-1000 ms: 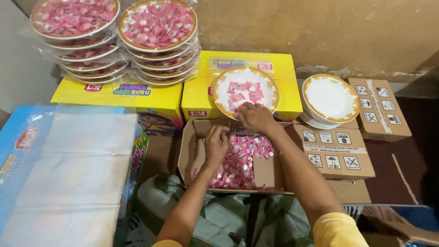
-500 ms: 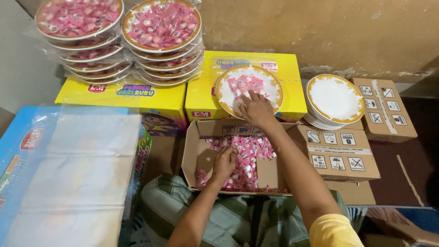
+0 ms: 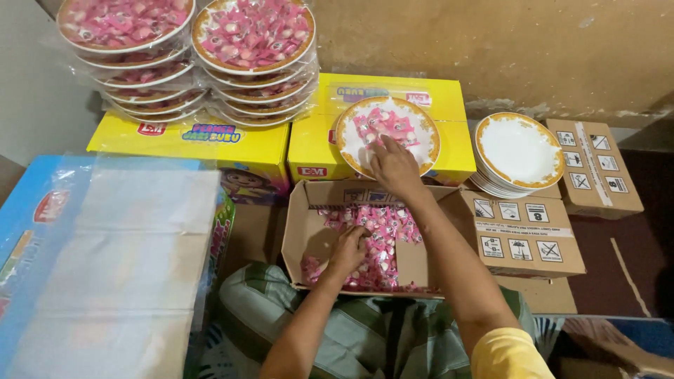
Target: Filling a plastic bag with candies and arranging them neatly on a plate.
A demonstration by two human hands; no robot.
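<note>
My right hand (image 3: 393, 165) rests palm down on the pink wrapped candies lying on a white plate with a gold rim (image 3: 421, 130), which sits on a yellow box (image 3: 449, 98). My left hand (image 3: 349, 249) is down in an open cardboard box (image 3: 309, 217) on my lap, fingers closed around pink candies (image 3: 382, 231) from the heap inside. Its palm is hidden, so the candies it grips barely show.
Two stacks of wrapped candy-filled plates (image 3: 253, 42) stand on a yellow box (image 3: 189, 140) at the back left. A stack of empty gold-rimmed plates (image 3: 519, 151) sits right, on cardboard boxes (image 3: 526, 238). Clear plastic sheets (image 3: 126, 267) lie left.
My left hand has slid toward me and sunk deeper into the candy box. My right hand has stayed on the plate, shifting a little over the candies.
</note>
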